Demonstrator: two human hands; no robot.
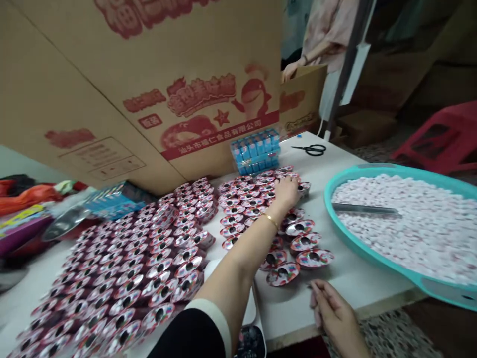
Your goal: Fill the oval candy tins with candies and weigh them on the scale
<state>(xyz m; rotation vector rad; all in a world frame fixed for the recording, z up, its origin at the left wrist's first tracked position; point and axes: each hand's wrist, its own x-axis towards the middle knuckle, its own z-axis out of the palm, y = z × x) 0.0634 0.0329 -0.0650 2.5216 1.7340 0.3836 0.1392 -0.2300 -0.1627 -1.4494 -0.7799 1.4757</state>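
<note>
Rows of small cups with red printed rims (pixel 130 273) cover the left and middle of the white table (pixel 286 311). My left hand (pixel 286 191) reaches across to the back of the right-hand group of cups (pixel 300 227), its fingers down on a cup there; what they grip is hidden. Near the front edge, my right hand (pixel 331 308) has thumb and fingers pinched together, with a small dark thing at the tips that is too small to name. Just beyond that hand stand the nearest cups of the right group.
A turquoise tray (pixel 372 261) of pinkish-white pieces holds a metal bar (pixel 365 210). Black scissors (pixel 315 149) lie behind. Blue packs (pixel 257 149) stand before large cardboard boxes (pixel 208 59). Another person's hand (pixel 292 70) is at a box behind.
</note>
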